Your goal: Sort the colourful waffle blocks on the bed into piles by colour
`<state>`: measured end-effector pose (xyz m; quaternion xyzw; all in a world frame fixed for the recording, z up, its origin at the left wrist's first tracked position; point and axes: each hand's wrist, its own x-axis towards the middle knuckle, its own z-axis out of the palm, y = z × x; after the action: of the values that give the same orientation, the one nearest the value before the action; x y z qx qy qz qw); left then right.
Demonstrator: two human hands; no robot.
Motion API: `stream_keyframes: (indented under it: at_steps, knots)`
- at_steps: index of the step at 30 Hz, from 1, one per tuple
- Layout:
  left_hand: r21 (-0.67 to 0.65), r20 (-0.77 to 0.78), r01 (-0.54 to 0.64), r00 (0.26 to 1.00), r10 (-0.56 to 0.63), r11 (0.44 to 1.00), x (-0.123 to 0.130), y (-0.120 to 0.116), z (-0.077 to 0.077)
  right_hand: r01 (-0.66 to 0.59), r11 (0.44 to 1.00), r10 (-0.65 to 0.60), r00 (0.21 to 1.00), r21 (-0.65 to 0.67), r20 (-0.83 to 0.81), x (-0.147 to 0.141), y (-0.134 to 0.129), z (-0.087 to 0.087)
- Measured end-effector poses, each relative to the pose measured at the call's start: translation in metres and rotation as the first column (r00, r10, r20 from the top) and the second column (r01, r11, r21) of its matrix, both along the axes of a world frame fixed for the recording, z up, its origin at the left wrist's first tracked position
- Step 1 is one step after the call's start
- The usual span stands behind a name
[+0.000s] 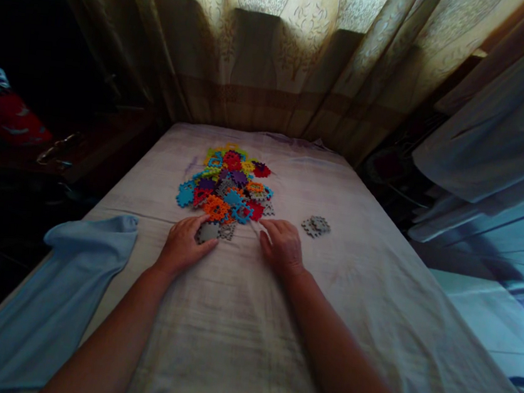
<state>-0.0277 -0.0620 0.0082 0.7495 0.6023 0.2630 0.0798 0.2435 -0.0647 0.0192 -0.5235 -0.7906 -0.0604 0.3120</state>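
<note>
A multicoloured heap of flat, notched, plastic-looking pieces (233, 198) is lying on a pale fabric-covered surface (236, 339). The left hand (183, 244) is resting at the heap's near-left edge and the right hand (282, 246) at its near-right edge, probably placing both within easy reach of loose pieces. A small cluster of grey notched pieces (317, 225) is lying to the heap's right, presumably being kept apart from the mixed colours. A flat grey square piece with toothed edges (209, 233) is lying at the heap's near side, between the left hand's parted thumb and forefinger; blur is obscuring whether they are gripping it. The right hand's fingers are bending loosely, thumb apart, holding nothing visible, their tips pointing toward a red toothed piece (255, 210) just beside them.
</note>
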Motion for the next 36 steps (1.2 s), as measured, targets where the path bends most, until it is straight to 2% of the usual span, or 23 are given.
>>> stream_keyframes:
  at_steps: [3,8,14,21,27,31,36]
  knots:
    - [0.018,0.012,0.011,1.0,-0.011,1.0,0.0,0.0,-0.001,-0.116,0.984,0.125,0.99,-0.135,0.067,-0.031,-0.006,0.007]
    - [0.035,0.036,0.016,0.999,-0.017,0.999,0.0,0.0,-0.001,-0.113,0.959,0.14,0.987,-0.26,0.085,-0.054,-0.006,0.011]
    - [0.006,0.025,0.02,0.999,-0.02,1.0,0.003,-0.001,0.003,-0.115,0.961,0.13,0.991,-0.251,0.042,-0.057,-0.01,0.0]
    - [0.009,0.018,0.012,1.0,-0.012,1.0,0.002,-0.002,0.001,-0.224,0.949,0.225,0.974,-0.222,-0.02,-0.049,-0.011,0.0]
    - [0.021,0.016,0.013,1.0,-0.013,1.0,0.001,-0.002,0.0,-0.275,0.933,0.288,0.957,-0.232,0.024,-0.047,-0.006,-0.001]
    - [0.008,0.016,0.027,1.0,-0.027,1.0,-0.001,-0.001,0.0,-0.244,0.944,0.262,0.963,-0.221,0.057,-0.047,-0.003,-0.001]
    - [-0.008,-0.003,0.049,0.999,-0.049,0.999,-0.002,0.0,0.001,-0.113,0.967,0.141,0.984,-0.229,0.11,-0.042,-0.001,0.001]
